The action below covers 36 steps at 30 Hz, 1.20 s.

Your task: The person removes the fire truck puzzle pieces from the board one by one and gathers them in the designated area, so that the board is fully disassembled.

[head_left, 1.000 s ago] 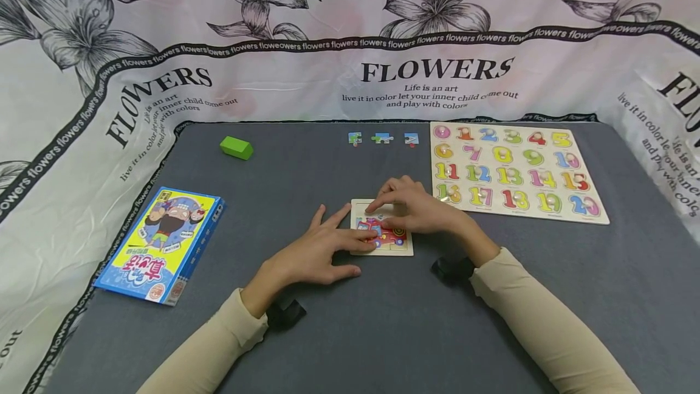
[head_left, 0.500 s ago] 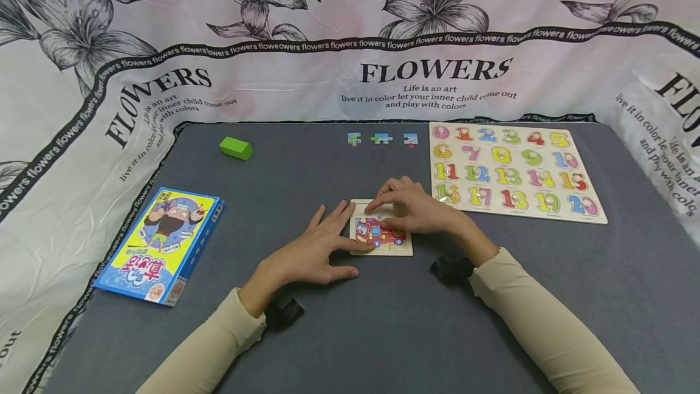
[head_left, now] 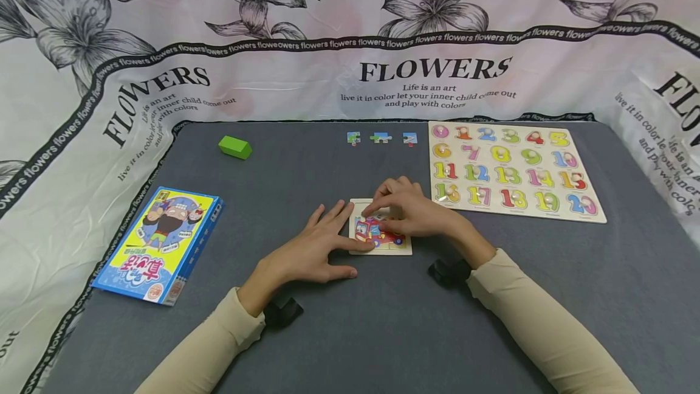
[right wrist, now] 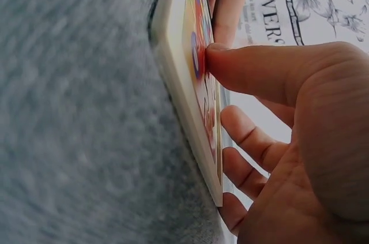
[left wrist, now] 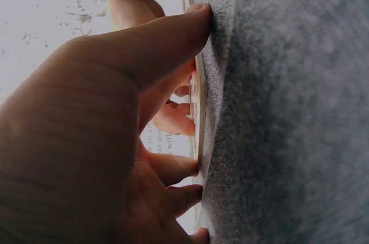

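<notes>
Truck puzzle [head_left: 389,239], under right hand [head_left: 409,208]

Table [head_left: 372,333] before you: dark grey, fabric-like top, weave visible close up. Nearest your middle, a small pale-rimmed puzzle [head_left: 396,252] with a red vehicle picture lies flat, face up. Beyond it, toward the far edge, you have three small jigsaw pieces [head_left: 381,138] in a row, spaced apart, mostly blue and green. To your right of those, a cream number board [head_left: 516,149] lies flat, numerals 0–20 in several colours. Far left: a green block [head_left: 235,148]. Nearer you, by the left edge, a blue-and-yellow box [head_left: 160,245] lies slantwise.
</notes>
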Available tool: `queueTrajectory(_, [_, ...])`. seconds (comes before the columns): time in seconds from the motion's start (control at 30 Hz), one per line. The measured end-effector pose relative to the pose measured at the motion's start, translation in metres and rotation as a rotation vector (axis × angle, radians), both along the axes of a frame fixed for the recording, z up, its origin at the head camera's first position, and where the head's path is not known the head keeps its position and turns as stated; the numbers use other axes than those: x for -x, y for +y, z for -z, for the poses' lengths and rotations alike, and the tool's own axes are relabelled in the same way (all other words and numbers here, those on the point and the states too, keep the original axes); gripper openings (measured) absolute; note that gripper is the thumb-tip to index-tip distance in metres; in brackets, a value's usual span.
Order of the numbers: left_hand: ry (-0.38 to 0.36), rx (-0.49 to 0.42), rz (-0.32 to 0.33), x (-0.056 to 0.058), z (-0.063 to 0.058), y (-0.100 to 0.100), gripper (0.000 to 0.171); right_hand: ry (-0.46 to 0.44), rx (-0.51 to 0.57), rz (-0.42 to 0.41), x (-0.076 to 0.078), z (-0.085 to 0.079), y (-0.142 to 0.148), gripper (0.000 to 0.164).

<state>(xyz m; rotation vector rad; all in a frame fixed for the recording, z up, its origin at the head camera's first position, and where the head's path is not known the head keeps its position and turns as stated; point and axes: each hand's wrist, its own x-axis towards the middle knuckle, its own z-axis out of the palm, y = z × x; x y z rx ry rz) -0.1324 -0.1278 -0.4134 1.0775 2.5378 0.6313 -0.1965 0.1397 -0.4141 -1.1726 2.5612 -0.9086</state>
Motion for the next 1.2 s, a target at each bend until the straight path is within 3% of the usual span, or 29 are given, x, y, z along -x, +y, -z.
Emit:
queueTrajectory(0.27, [0.012, -0.003, 0.003, 0.0007, 0.0006, 0.0003, 0.057, 0.021, 0.009, -0.005, -0.0006, 0.0022, -0.0006, 0.026])
queueTrajectory(1.2, [-0.004, 0.007, 0.05, 0.0049, 0.0005, -0.0051, 0.061, -0.056, 0.024, 0.087, -0.0037, 0.0022, -0.0066, 0.023])
